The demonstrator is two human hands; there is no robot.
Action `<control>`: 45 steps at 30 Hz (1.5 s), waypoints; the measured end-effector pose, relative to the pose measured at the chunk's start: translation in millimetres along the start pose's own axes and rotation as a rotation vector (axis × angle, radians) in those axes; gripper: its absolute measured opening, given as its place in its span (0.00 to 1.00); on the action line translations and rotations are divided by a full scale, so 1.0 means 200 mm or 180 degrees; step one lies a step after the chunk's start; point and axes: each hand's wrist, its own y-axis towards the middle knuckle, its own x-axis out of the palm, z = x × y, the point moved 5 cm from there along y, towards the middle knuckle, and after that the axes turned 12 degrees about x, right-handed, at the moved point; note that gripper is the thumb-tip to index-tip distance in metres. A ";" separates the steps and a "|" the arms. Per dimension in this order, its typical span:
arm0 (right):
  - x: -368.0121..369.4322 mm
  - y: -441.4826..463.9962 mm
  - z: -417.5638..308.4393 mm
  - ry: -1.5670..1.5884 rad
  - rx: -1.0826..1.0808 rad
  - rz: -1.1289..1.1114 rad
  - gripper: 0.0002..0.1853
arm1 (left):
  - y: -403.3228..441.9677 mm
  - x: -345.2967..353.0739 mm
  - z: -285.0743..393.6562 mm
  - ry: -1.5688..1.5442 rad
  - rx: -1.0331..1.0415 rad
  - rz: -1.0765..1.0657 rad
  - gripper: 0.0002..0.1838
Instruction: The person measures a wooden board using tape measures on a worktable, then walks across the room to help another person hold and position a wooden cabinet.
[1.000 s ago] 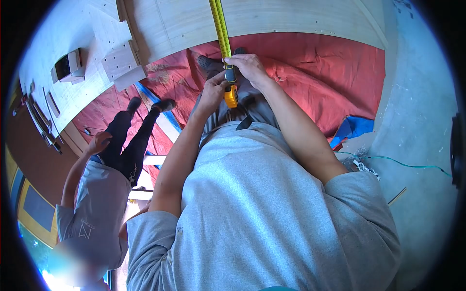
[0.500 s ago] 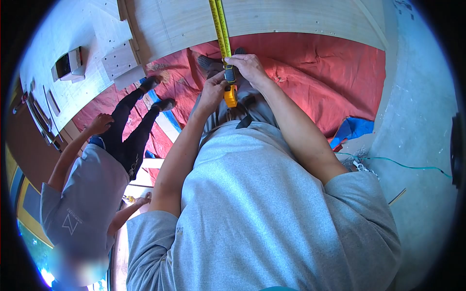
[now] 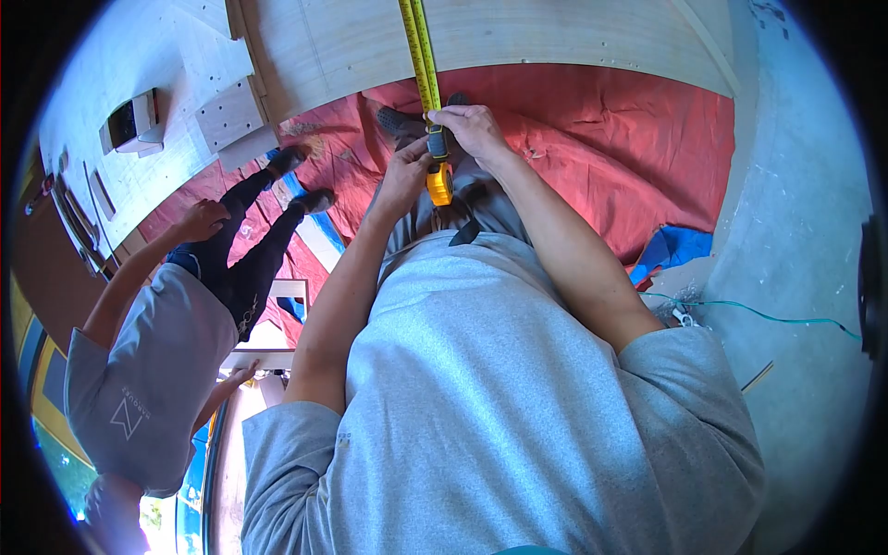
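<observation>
A yellow and black tape measure (image 3: 439,185) is in front of my waist. My left hand (image 3: 405,176) is closed on the side of its case. The yellow tape blade (image 3: 421,55) runs out from the case, away from me, over the pale wooden panel (image 3: 555,37). My right hand (image 3: 470,128) pinches the blade with thumb and fingertips just beyond the case, near the panel's front edge. The far end of the blade is out of view.
Red sheeting (image 3: 592,157) covers the floor under my feet, with a blue piece (image 3: 675,248) at the right. A co-worker in a grey shirt (image 3: 153,351) stands to my left. A dark box (image 3: 132,122) lies on the boards. A green cord (image 3: 768,307) crosses the grey floor.
My hands and the tape measure hold nearly the same place. The co-worker has shifted slightly toward the left, and their lower hand has moved a little up and left.
</observation>
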 end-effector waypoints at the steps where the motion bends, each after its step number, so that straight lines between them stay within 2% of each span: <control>1: 0.00 0.00 0.00 0.0003 -0.0002 0.0001 0.18 | 0.00 0.00 0.00 -0.0096 -0.0036 0.0029 0.22; 4: 0.00 -0.01 -0.01 0.0015 -0.0049 -0.0023 0.18 | 0.01 -0.01 0.00 -0.0141 -0.0125 0.0044 0.24; 6: 0.00 0.00 -0.01 -0.0184 -0.0402 0.0091 0.23 | 0.01 -0.01 0.01 -0.0091 -0.0176 0.0041 0.25; 12: 0.01 0.03 0.03 -0.0062 -0.0290 -0.0011 0.22 | -0.01 0.00 0.05 -0.0208 -0.0234 0.0015 0.24; 18: -0.01 0.03 0.02 -0.0261 -0.0480 0.0084 0.22 | -0.03 0.03 0.16 -0.0610 -0.0333 0.0211 0.24; 20: 0.00 0.01 0.01 -0.0190 -0.0464 0.0064 0.22 | -0.01 0.02 0.16 -0.0653 -0.0697 0.0089 0.24; 24: 0.00 -0.04 -0.03 -0.0022 -0.0415 0.0093 0.20 | 0.02 0.08 0.22 -0.0579 -0.0395 0.0070 0.25; 26: 0.00 -0.04 -0.04 0.0091 -0.0374 0.0089 0.18 | 0.05 0.08 0.24 -0.0203 -0.0258 0.0176 0.28; 30: -0.01 -0.04 -0.03 0.0098 -0.0116 0.0066 0.16 | 0.20 0.00 0.16 -0.0024 -0.0100 0.0177 0.27; 31: -0.01 -0.06 -0.04 0.0091 -0.0112 0.0066 0.16 | 0.23 -0.02 0.21 0.0838 0.1052 0.0146 0.26; 33: -0.01 -0.09 -0.09 -0.0148 -0.0146 0.0090 0.15 | 0.24 0.01 0.34 0.1698 0.2205 0.0118 0.24; 35: 0.01 -0.06 -0.07 -0.0106 -0.0148 0.0101 0.15 | 0.32 -0.02 0.31 0.0119 0.0717 0.0597 0.20; 38: 0.01 -0.04 -0.06 -0.0005 -0.0165 0.0112 0.15 | 0.35 -0.02 0.37 0.0193 0.0666 0.0666 0.17; 45: 0.01 -0.01 -0.03 0.0088 -0.0296 0.0084 0.16 | 0.43 -0.01 0.30 -0.0409 0.0753 0.0823 0.13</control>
